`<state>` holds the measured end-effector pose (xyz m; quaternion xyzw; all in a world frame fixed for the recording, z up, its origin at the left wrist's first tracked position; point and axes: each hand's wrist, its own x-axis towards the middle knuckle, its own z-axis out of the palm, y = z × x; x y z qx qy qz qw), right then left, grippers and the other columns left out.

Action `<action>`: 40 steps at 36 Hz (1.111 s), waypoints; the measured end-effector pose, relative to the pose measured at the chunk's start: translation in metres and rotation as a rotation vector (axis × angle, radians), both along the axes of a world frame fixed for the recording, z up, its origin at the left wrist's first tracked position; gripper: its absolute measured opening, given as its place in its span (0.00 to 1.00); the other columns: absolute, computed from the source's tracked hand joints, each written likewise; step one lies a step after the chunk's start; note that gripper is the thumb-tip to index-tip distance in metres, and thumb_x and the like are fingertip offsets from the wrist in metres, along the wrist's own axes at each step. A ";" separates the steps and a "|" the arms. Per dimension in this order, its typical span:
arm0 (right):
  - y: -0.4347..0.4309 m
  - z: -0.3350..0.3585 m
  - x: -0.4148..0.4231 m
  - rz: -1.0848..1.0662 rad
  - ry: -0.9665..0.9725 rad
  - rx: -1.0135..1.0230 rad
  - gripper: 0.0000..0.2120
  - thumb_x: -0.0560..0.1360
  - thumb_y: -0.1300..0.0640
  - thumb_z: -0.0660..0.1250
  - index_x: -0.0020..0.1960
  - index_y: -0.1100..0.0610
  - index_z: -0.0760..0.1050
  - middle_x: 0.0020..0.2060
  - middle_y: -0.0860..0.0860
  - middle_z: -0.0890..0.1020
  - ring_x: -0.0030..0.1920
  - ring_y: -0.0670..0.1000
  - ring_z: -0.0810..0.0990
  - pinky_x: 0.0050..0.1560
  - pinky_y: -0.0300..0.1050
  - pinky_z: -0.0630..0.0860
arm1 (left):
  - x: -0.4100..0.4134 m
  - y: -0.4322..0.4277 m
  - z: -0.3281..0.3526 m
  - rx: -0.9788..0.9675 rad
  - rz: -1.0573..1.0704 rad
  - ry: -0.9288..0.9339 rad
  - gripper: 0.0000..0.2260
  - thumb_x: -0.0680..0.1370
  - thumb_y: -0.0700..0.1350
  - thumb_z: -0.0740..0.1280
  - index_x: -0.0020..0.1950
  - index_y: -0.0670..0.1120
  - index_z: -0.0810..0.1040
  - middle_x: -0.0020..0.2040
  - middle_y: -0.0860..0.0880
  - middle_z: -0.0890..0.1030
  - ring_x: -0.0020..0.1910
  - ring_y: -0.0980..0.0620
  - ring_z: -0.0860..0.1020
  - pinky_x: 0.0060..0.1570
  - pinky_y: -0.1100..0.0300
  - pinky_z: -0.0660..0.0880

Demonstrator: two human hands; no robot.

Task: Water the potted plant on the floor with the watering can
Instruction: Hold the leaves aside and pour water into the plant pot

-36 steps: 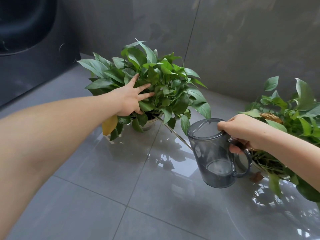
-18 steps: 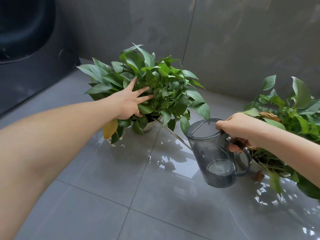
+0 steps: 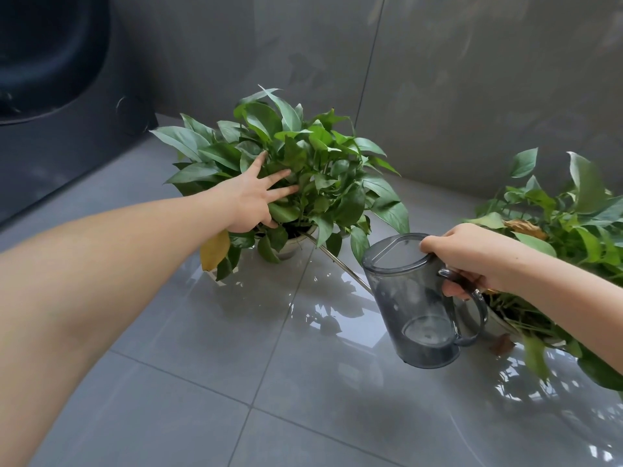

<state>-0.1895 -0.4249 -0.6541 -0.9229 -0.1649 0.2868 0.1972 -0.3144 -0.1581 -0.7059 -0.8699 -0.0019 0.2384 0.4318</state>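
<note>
No legible text, label, brand, number or sign anywhere in view. Checked for print: none readable on any surface.
</note>
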 end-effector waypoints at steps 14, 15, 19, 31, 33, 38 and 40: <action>-0.004 -0.004 0.000 -0.048 0.123 0.097 0.17 0.77 0.53 0.65 0.58 0.66 0.72 0.30 0.57 0.71 0.16 0.48 0.71 0.24 0.39 0.70 | 0.001 -0.001 0.000 0.007 0.003 0.010 0.27 0.79 0.41 0.53 0.73 0.68 0.55 0.78 0.44 0.38 0.75 0.36 0.35 0.66 0.26 0.39; -0.004 -0.003 0.000 -0.045 0.139 0.104 0.17 0.77 0.54 0.65 0.58 0.66 0.72 0.30 0.57 0.71 0.16 0.49 0.70 0.25 0.40 0.70 | 0.001 -0.001 0.000 0.008 0.001 0.010 0.28 0.79 0.42 0.53 0.73 0.68 0.55 0.78 0.44 0.38 0.75 0.36 0.35 0.66 0.26 0.39; -0.006 -0.002 -0.001 -0.027 0.163 0.123 0.17 0.75 0.54 0.68 0.57 0.66 0.74 0.32 0.57 0.71 0.17 0.48 0.70 0.24 0.39 0.68 | 0.002 0.000 0.000 0.004 0.003 0.010 0.28 0.79 0.41 0.53 0.73 0.68 0.55 0.78 0.44 0.38 0.75 0.36 0.35 0.66 0.26 0.39; -0.008 -0.004 -0.009 -0.022 0.101 0.284 0.13 0.75 0.55 0.69 0.55 0.60 0.74 0.30 0.54 0.69 0.17 0.46 0.65 0.20 0.35 0.61 | 0.002 -0.002 0.002 0.014 0.004 0.023 0.28 0.79 0.41 0.53 0.73 0.68 0.56 0.78 0.44 0.38 0.75 0.36 0.35 0.66 0.26 0.40; -0.007 -0.006 -0.009 -0.029 0.075 0.319 0.18 0.75 0.55 0.69 0.62 0.60 0.73 0.34 0.55 0.71 0.18 0.46 0.65 0.20 0.35 0.60 | 0.002 -0.002 0.001 0.014 0.005 0.023 0.28 0.79 0.41 0.53 0.73 0.68 0.55 0.78 0.44 0.38 0.75 0.36 0.35 0.66 0.26 0.39; -0.007 -0.008 -0.012 -0.037 0.005 0.384 0.27 0.75 0.54 0.69 0.71 0.60 0.68 0.42 0.56 0.76 0.24 0.48 0.68 0.21 0.37 0.60 | 0.001 -0.002 0.000 0.016 0.008 0.022 0.27 0.79 0.42 0.53 0.73 0.68 0.55 0.78 0.44 0.38 0.75 0.36 0.35 0.66 0.26 0.39; -0.008 -0.007 -0.012 -0.029 -0.008 0.415 0.24 0.75 0.55 0.68 0.69 0.58 0.70 0.42 0.57 0.75 0.28 0.51 0.69 0.23 0.39 0.60 | 0.001 -0.002 0.000 0.013 0.010 0.020 0.28 0.79 0.41 0.53 0.72 0.68 0.56 0.78 0.44 0.38 0.75 0.36 0.35 0.66 0.26 0.39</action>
